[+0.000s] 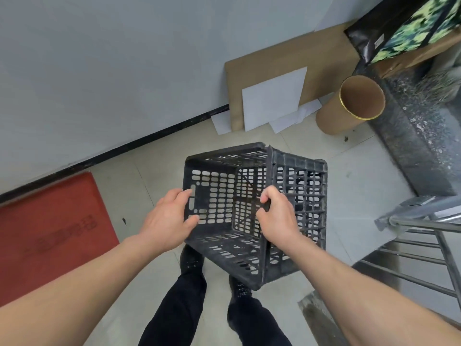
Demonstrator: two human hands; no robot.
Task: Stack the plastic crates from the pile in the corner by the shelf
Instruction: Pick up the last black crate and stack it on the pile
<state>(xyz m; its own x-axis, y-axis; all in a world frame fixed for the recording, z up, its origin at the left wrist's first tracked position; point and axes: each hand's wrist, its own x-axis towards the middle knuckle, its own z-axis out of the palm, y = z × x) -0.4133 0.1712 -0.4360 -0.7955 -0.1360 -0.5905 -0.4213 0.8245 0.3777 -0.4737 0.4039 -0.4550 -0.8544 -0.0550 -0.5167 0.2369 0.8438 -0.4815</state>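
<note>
Head view. A black plastic crate (252, 211) was held off the floor in both hands, tilted so its open mouth faced the camera, above the person's dark trouser legs (179, 303) and shoes. It looked like two crates, one set at an angle against the other; I could not tell whether they were nested.

Left hand (169, 221) gripped the left rim, fingers (185, 193) curled over the edge near a handle slot, thumb pressed on the inside wall. Right hand (277, 216) clamped the inner right wall, fingers (265, 196) bent tight around the rim.

Pale tiled floor (349, 176) below. A red mat (55, 231) lay at near left against the wall. Far, leaning on the wall: brown cardboard sheet (274, 61) with white boards (272, 101) in front of it. A cardboard tube (349, 106) with a gold rim stood just right of them. A speckled dark slab (411, 136) ran along the right, a camouflage-patterned bag (404, 28) at its far end. Metal rack bars (429, 240) at near right.
</note>
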